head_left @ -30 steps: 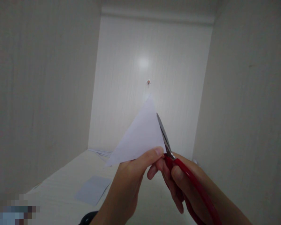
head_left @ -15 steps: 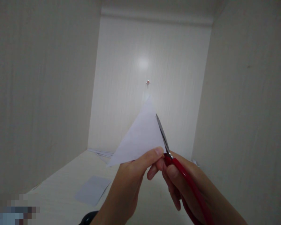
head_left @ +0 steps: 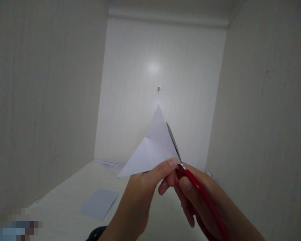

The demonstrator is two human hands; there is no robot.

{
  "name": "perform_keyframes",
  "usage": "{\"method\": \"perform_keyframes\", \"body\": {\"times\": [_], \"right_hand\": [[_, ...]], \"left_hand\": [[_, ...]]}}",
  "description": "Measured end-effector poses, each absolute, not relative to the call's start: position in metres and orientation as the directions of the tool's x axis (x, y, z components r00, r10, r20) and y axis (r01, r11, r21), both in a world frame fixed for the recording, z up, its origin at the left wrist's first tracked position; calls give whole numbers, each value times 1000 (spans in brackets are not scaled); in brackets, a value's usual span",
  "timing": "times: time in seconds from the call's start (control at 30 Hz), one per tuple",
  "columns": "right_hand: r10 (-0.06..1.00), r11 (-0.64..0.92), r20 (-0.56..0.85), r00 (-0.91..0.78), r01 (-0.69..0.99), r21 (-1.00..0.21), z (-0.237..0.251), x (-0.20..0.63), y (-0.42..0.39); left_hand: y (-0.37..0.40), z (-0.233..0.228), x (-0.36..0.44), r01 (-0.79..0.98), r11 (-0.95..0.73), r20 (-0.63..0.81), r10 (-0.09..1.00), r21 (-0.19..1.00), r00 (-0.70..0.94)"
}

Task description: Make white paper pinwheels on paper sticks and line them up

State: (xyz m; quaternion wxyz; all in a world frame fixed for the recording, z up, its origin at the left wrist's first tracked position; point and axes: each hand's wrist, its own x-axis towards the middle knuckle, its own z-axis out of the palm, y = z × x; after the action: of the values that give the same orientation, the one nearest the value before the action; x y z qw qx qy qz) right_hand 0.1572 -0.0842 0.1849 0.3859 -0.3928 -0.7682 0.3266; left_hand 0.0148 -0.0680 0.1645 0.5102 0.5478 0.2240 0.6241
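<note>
My left hand [head_left: 150, 187] pinches a white triangular sheet of paper [head_left: 153, 144] near its lower right corner, with the thumb lying on top. The paper's tip points up toward the back wall, and a slight crease shows on its left side. In my right hand [head_left: 193, 187] is a pair of scissors [head_left: 203, 194] with red handles. Their metal blades lie along the paper's right edge, nearly closed. Fingertips of both hands come close together below the pivot; some fingers are hidden behind the handles.
A square white paper [head_left: 99, 203] lies on the table at lower left. Thin paper strips [head_left: 110, 164] lie along the back edge. A dark rounded object [head_left: 96, 233] shows partly beside my left forearm. Pale panels [head_left: 160, 50] enclose the back and sides.
The paper has bent, showing a crease on its left side, and its tip has dropped slightly. My left hand has shifted a little to the right. The scissor blades have closed slightly.
</note>
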Motion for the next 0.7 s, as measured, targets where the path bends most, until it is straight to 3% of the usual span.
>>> {"method": "perform_keyframes", "body": {"times": [0.47, 0.7], "right_hand": [[838, 541, 398, -374, 462, -703, 185, 163, -84], [830, 547, 424, -363, 378, -747, 165, 161, -71]], "left_hand": [[-67, 161, 13, -353, -406, 459, 885, 843, 79], [-66, 162, 14, -318, -421, 471, 877, 849, 98]]}}
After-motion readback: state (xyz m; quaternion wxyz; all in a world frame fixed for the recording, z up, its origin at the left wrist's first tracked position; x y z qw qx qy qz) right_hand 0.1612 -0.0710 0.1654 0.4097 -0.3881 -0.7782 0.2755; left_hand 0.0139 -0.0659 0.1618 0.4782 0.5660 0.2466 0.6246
